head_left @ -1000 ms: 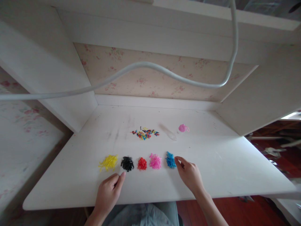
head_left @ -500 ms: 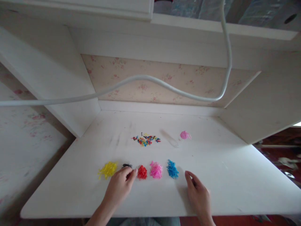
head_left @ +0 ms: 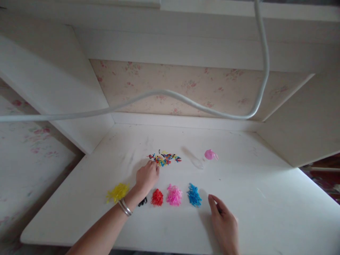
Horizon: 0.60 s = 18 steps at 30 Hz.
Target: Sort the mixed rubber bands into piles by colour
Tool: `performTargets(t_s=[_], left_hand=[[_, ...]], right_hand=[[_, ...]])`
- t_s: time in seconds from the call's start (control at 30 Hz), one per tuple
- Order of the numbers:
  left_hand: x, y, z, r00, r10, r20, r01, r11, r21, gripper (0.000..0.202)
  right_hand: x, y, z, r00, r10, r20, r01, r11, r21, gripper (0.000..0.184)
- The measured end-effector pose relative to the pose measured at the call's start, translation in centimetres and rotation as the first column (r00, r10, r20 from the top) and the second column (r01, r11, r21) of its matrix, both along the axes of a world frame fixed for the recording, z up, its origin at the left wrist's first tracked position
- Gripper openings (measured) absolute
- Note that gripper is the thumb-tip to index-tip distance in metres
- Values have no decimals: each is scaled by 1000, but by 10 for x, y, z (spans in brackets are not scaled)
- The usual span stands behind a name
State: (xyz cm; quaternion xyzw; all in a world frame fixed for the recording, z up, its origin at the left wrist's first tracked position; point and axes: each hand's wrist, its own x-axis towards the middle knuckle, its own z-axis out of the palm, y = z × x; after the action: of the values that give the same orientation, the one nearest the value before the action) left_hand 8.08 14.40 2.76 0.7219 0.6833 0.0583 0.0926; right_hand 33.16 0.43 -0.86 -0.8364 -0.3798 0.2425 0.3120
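My left hand (head_left: 147, 177) reaches to the near left edge of a mixed pile of small rubber bands (head_left: 164, 160). Its fingers are bent together, and their tips are hidden, so I cannot see what is in them. Under my forearm peeks a pile of black bands (head_left: 142, 202), partly covered. Single-colour piles lie in a row: yellow bands (head_left: 118, 192), red bands (head_left: 157, 197), pink bands (head_left: 174, 195) and blue bands (head_left: 194, 194). My right hand (head_left: 224, 221) rests right of the blue pile, thumb and forefinger pinched; anything between them is too small to see.
A pink crumpled item (head_left: 210, 154) and a clear, thin plastic piece (head_left: 197, 162) lie toward the back of the white table (head_left: 255, 212). A white cable (head_left: 164, 92) hangs across the upper view. White cabinet panels stand at both sides.
My left hand has moved away from beside the black and red piles, forward to the mixed pile. My right hand stays by the blue bands. The view has tilted slightly down.
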Motion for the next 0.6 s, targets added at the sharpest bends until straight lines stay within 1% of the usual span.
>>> performTargets(t_s=[0.13, 0.33, 0.47, 0.6], left_hand=[[0, 4, -3, 1000, -2, -20, 2, 1000, 12, 33], [-3, 7, -8, 1000, -7, -18, 7, 1000, 13, 32], [-6, 5, -7, 1000, 1, -11, -1, 1000, 10, 34], [-5, 6, -5, 1000, 7, -1, -7, 1000, 17, 36]], right_hand=[[0, 0, 1, 1000, 10, -4, -10, 1000, -1, 55], [2, -1, 2, 999, 34, 10, -34, 999, -12, 53], [2, -2, 2, 1000, 25, 4, -24, 999, -26, 53], [2, -1, -2, 1000, 26, -4, -26, 999, -25, 51]])
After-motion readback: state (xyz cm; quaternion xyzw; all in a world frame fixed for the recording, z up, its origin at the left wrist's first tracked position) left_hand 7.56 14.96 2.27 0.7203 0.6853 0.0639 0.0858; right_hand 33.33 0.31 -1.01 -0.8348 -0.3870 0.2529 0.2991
